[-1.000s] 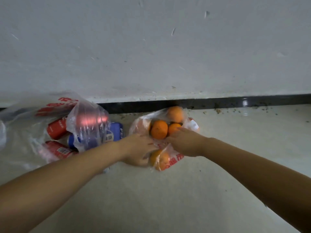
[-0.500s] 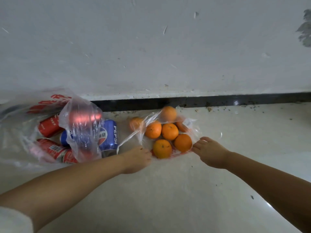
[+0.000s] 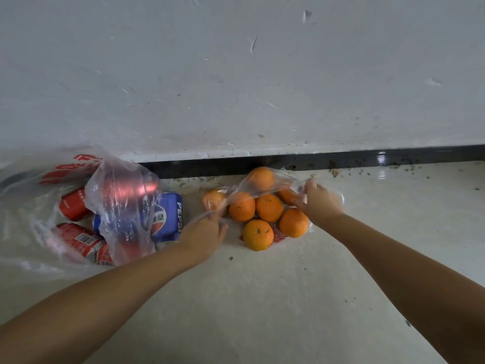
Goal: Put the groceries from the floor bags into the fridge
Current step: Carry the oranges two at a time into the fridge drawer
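Observation:
A clear plastic bag (image 3: pixel 288 181) lies open on the floor by the wall with several oranges (image 3: pixel 269 207) in it. My left hand (image 3: pixel 203 233) pinches the bag's left edge and holds it stretched. At the bag's right edge my right hand (image 3: pixel 319 202) grips the plastic and lifts it over the fruit. One orange (image 3: pixel 257 234) lies nearest me at the bag's mouth. To the left, a second clear bag (image 3: pixel 31 256) with red print holds red cans (image 3: pixel 76 239) and blue Pepsi cans (image 3: pixel 168 218).
A white wall (image 3: pixel 236 74) with a black skirting strip (image 3: pixel 341 160) runs right behind both bags. The pale tiled floor (image 3: pixel 262 298) spreads toward me and to the right, with crumbs scattered along the skirting.
My right hand has moved up from the bag's near right edge to its far right edge and taken hold of the plastic. The left hand keeps its hold; the bag mouth is wider.

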{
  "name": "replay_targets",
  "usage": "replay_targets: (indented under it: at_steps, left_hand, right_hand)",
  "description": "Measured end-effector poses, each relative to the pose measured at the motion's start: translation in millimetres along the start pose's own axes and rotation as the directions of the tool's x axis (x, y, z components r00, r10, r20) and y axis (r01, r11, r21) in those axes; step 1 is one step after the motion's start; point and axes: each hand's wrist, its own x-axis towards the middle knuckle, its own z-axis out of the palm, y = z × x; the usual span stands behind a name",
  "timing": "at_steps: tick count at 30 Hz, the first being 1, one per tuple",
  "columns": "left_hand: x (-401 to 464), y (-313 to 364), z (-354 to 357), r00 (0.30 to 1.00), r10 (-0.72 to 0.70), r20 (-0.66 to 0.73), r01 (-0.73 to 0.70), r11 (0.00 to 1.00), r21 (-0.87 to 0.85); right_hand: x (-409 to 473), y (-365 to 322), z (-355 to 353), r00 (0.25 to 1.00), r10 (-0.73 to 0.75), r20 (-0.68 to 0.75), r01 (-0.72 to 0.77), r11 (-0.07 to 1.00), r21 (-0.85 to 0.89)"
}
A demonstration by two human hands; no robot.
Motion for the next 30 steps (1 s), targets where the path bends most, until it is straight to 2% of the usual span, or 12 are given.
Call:
replay_targets:
  at_steps: [2, 3, 5, 7, 10, 13, 15, 18, 22, 26, 28, 30]
  left_hand:
    - [7, 7, 3, 0.978, -0.195, -0.079, 0.177, 0.965, -0.193]
    - [12, 10, 1, 0.955, -0.273, -0.115, 0.234, 0.934, -0.272]
    - [23, 17, -4, 0.918, -0.37, -0.144, 0.309, 0.893, -0.327]
    - [36, 22, -8, 0.905, -0.414, -0.098, 0.381, 0.891, -0.248]
    - [55, 16, -13, 0.905, -0.426, -0.012, 0.421, 0.897, -0.137]
    - [69, 5, -17, 0.917, -0.391, 0.075, 0.397, 0.884, -0.248]
    - [70, 2, -16, 0.927, -0.362, 0.094, 0.373, 0.881, -0.291]
    - [62, -1, -11, 0.948, -0.29, 0.131, 0.317, 0.894, -0.317]
    - [45, -9, -7, 0.958, -0.154, 0.24, 0.236, 0.902, -0.361]
    - [35, -11, -11, 0.98, -0.169, 0.102, 0.196, 0.899, -0.391]
    - [37, -6, -14, 0.977, -0.21, 0.023, 0.203, 0.901, -0.383]
    - [39, 5, -15, 0.973, -0.228, 0.031, 0.221, 0.891, -0.397]
  right_hand:
    - [5, -5, -3, 0.991, -0.11, -0.083, 0.105, 0.993, -0.056]
    - [6, -8, -2, 0.986, -0.153, -0.064, 0.148, 0.986, -0.07]
    - [8, -13, 4, 0.975, -0.215, 0.056, 0.216, 0.976, -0.014]
    - [11, -17, 9, 0.955, -0.218, 0.203, 0.186, 0.969, 0.164]
    - [20, -17, 2, 0.934, -0.22, 0.283, 0.123, 0.939, 0.321]
    - [19, -18, -4, 0.963, -0.211, 0.169, 0.127, 0.904, 0.408]
    - [14, -24, -3, 0.966, -0.239, 0.097, 0.2, 0.931, 0.305]
    - [6, -37, 7, 0.956, -0.273, 0.105, 0.254, 0.953, 0.165]
    - [2, -32, 11, 0.986, -0.13, 0.102, 0.106, 0.972, 0.208]
    - [11, -12, 4, 0.954, 0.056, 0.293, -0.2, 0.848, 0.491]
    - [16, -10, 1, 0.921, 0.073, 0.383, -0.285, 0.796, 0.534]
    - [20, -13, 3, 0.917, 0.107, 0.383, -0.312, 0.792, 0.525]
